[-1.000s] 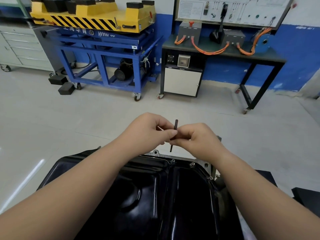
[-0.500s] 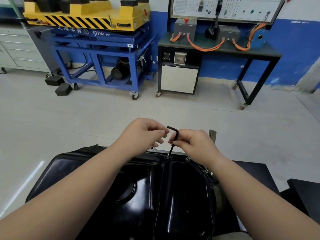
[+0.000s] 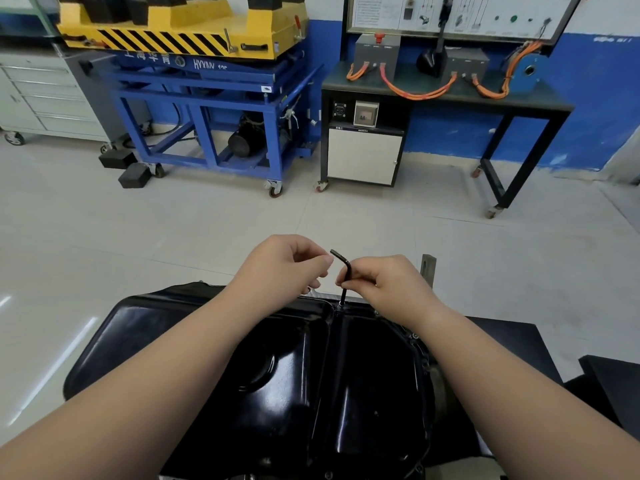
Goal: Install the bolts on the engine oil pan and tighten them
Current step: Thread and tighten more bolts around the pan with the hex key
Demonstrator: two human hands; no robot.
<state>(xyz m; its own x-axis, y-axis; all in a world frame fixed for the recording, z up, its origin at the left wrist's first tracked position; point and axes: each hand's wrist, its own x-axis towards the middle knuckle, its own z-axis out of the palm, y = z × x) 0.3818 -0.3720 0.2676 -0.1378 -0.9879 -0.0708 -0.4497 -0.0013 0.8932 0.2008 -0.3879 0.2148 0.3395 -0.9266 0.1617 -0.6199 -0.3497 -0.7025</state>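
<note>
Black oil pan (image 3: 277, 375) in foreground, flange uppermost. L-shaped hex key (image 3: 346, 271) upright, lower tip seated in bolt (image 3: 341, 305) at far flange edge. Right hand (image 3: 384, 282): fingers pinched on key shaft. Left hand (image 3: 287, 268): fingers curled, tips touching short arm of key. Further bolts (image 3: 414, 336) visible along right flange.

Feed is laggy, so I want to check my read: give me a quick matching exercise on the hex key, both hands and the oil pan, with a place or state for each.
Things:
1. hex key
2. left hand
3. right hand
4. oil pan

States:
A. pinches the key's upright shaft
B. glossy black, under both forearms
C. fingertips at the key's bent short end
D. long end down in a bolt on the far flange

Pairs: 1-D, 2-C, 3-A, 4-B
</note>
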